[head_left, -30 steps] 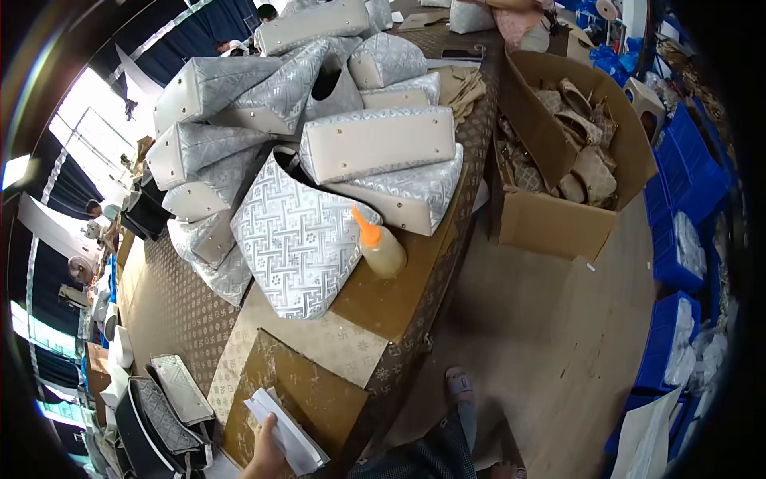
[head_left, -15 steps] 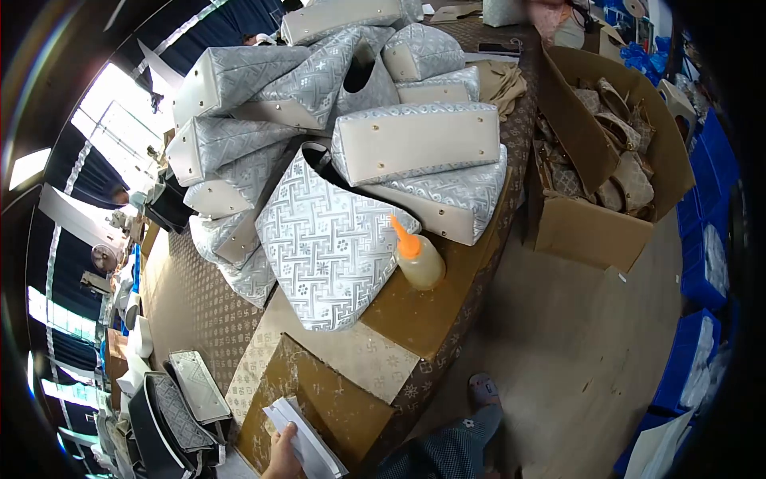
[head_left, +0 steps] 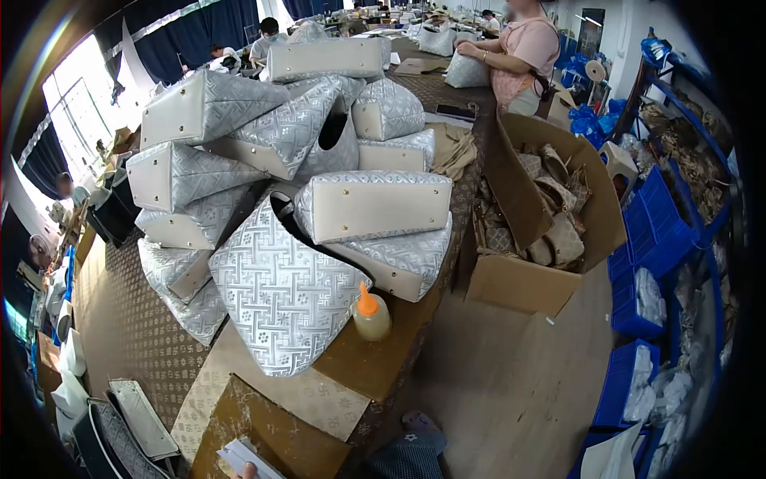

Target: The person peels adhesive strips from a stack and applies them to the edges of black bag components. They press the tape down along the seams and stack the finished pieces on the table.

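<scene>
Before me on the counter (head_left: 152, 319), the bottle (head_left: 372, 318) stands just right of the nearest bag (head_left: 287, 291), with more bags (head_left: 239, 120) piled behind; right of the counter, a carton (head_left: 523, 286) holds small pouches (head_left: 558, 239).

No readable text, label, brand, number or sign showing anywhere, near or far, left or right.
</scene>
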Motion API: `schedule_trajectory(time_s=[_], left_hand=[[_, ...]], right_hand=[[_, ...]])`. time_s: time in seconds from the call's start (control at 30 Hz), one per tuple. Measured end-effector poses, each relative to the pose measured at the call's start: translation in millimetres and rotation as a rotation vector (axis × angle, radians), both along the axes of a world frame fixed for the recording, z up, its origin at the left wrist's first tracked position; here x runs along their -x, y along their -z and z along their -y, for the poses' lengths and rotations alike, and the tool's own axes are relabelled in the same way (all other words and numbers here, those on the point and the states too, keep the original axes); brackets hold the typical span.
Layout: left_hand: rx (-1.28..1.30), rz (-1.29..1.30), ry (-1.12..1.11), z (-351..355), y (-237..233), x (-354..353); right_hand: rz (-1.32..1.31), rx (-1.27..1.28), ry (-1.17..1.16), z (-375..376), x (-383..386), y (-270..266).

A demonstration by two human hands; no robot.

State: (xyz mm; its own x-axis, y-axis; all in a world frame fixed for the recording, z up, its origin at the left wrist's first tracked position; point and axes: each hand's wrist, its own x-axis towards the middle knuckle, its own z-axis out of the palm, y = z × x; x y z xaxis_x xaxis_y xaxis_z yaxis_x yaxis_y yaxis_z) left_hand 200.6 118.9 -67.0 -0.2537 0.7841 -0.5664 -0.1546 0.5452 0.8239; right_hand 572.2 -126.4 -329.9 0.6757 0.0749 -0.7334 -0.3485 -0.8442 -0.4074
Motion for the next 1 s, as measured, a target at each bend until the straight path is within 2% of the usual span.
schedule_trajectory(time_s=[0.3,0.53,0.7,0.73,0.77,0.8,0.87,0.93,1.0], left_hand=[[-0.061,0.041,-0.037,3,6,0],[-0.234,0.056,-0.137,33,34,23],[-0.502,0.121,-0.230,50,67,34],[-0.471,0.234,-0.163,54,29,19],[-0.490,0.276,-0.168,51,26,20],[-0.507,0.317,-0.171,49,27,22],[-0.551,0.406,-0.106,46,27,24],[-0.617,0.424,0.014,47,24,25],[-0.597,0.398,0.023,49,28,28]], right_hand=[[0.030,-0.069,-0.093,-39,-12,-8],[0.098,-0.170,-0.174,-54,-3,10],[0.207,-0.419,-0.220,-65,7,38],[0.224,-0.551,-0.230,-73,6,44],[0.230,-0.668,-0.249,-81,6,41],[0.220,-0.796,-0.286,-93,9,19],[0.130,-1.053,-0.407,-123,30,-86],[0.037,-1.317,-0.527,-138,54,-128],[0.028,-1.453,-0.632,-140,86,-174]])
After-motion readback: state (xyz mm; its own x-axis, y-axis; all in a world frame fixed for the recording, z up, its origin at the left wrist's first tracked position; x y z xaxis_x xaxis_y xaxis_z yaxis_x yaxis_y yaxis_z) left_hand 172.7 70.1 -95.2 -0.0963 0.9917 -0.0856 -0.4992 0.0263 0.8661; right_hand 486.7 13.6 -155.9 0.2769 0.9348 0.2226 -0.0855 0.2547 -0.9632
